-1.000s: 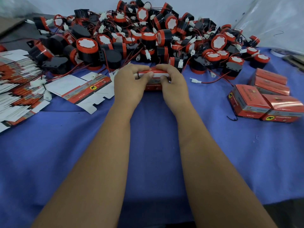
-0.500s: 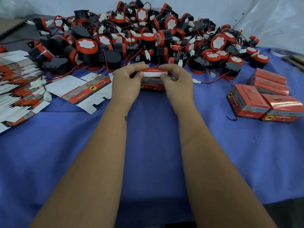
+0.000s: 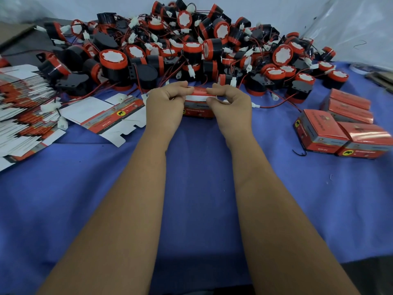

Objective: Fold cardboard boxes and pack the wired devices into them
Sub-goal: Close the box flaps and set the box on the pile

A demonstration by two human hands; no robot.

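Two hands, left hand (image 3: pixel 164 107) and right hand (image 3: pixel 231 105), each hold a grip pinching the red cardboard box (image 3: pixel 198 109) on the blue worktop (image 3: pixel 202 188), near the wired buzzers (image 3: pixel 191 54).

A small red cardboard box with a yellow round emblem (image 3: pixel 199 106) sits at the centre of the frame, its red-and-white top flap raised. A heap of black-and-orange round wired devices (image 3: pixel 182 54) fills the top. Flat unfolded box blanks (image 3: pixel 23 116) fan out at left; closed red boxes (image 3: pixel 344 126) cluster at right.
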